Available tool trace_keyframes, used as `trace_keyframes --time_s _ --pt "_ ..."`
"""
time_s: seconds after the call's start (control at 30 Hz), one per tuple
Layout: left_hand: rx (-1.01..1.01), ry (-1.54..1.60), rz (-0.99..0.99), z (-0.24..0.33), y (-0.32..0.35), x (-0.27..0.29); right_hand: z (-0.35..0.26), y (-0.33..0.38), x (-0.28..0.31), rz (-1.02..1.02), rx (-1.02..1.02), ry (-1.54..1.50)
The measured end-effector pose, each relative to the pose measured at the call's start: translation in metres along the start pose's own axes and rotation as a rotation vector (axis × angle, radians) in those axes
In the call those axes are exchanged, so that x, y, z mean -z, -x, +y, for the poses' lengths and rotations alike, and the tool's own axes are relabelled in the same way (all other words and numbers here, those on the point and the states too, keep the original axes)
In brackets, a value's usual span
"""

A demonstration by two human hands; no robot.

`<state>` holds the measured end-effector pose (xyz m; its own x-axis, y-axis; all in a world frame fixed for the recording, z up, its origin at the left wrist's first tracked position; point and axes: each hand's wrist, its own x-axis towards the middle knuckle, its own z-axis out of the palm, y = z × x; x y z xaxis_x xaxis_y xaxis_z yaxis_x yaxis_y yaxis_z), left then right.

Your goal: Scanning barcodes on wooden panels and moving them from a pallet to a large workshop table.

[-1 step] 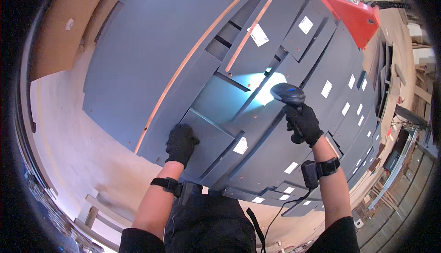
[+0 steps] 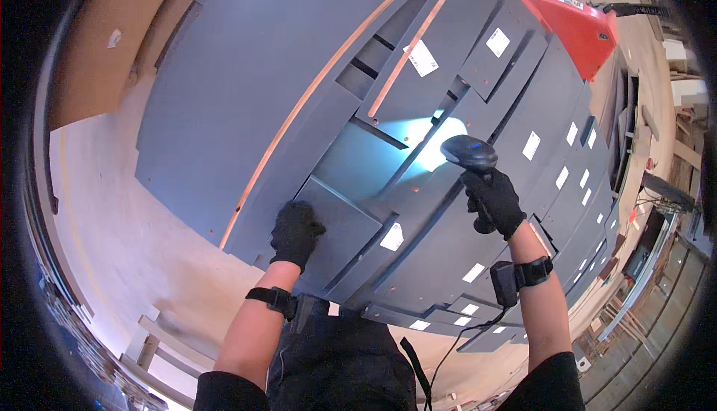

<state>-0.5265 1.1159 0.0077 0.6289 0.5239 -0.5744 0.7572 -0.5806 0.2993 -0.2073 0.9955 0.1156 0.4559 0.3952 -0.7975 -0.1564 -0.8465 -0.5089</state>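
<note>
My right hand (image 2: 493, 203), in a black glove, is wrapped round the grip of a black handheld barcode scanner (image 2: 469, 153). Its bright white light falls on the grey panels just left of its head. My left hand (image 2: 296, 235), also gloved in black, has its fingers curled at the left edge of a small grey panel (image 2: 340, 224), its thumb lying over the top. A white label (image 2: 392, 237) is stuck on a strip just right of that panel. Flat grey panels of several sizes, many with white labels, overlap all around.
A large grey panel (image 2: 216, 105) with a copper-coloured edge strip (image 2: 287, 123) spans the left. Behind the stack stands a red pallet jack (image 2: 571, 29). Brown cardboard (image 2: 112, 45) is at far left, and boards lie along the right. A cable (image 2: 455, 334) hangs near my right forearm.
</note>
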Motion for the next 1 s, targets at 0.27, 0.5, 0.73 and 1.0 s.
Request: trace_keyframes --time_s 0.27,0.5,0.73,1.0 --pt "0.183 0.166 -0.009 0.006 0.002 0.015 -0.019 0.009 -0.006 0.028 -0.026 -0.053" --pt "0.280 0.118 -0.021 0.010 -0.001 0.016 -0.035 -0.034 -0.006 0.043 0.104 -0.230" --pt "0.336 0.112 -0.047 0.017 -0.008 0.008 -0.062 -0.077 -0.008 0.139 0.081 -0.399" --pt "0.366 0.037 0.018 0.012 -0.010 -0.015 -0.081 -0.070 -0.018 0.146 0.053 -0.304"
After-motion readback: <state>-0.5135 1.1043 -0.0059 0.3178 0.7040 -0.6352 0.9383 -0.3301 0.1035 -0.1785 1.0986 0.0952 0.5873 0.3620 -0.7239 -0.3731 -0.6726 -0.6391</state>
